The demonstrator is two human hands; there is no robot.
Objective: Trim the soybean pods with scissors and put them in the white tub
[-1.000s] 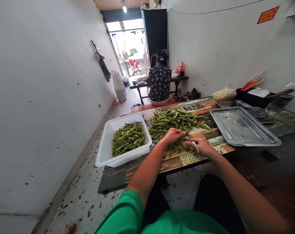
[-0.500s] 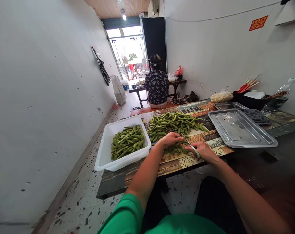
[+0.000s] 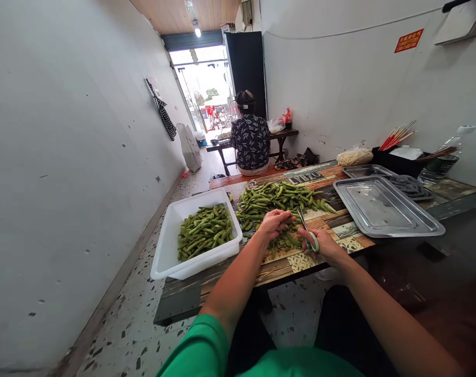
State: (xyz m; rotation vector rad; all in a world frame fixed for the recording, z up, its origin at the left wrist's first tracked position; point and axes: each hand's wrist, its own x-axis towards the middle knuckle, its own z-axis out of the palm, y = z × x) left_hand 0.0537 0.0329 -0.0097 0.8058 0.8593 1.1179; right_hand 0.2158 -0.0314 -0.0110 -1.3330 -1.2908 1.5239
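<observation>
My left hand [image 3: 276, 224] pinches a green soybean pod [image 3: 293, 215] at the front of a heap of pods [image 3: 279, 198] on the table. In my right hand [image 3: 320, 245] is a pair of scissors [image 3: 313, 240] with pale green handles, my fingers through the loops. The blades point up and away, close to the pod's end, and look slightly parted. Below my hands lie loose pods and trimmed bits [image 3: 283, 243]. Left of the heap, a white plastic tub [image 3: 165, 246] holds many pods [image 3: 205, 230].
At right lie a metal tray [image 3: 387, 207], a second tray [image 3: 369, 170] with a dark grey cloth [image 3: 408, 186], a black box [image 3: 398, 162] of skewers and a plastic bottle [image 3: 444, 157]. A person [image 3: 250, 139] sits beyond the table [image 3: 222, 280], back turned.
The scissors have turned more upright, and their handle loops now show more. My left hand has tilted up a little with a pod in its fingers. The view has shifted slightly.
</observation>
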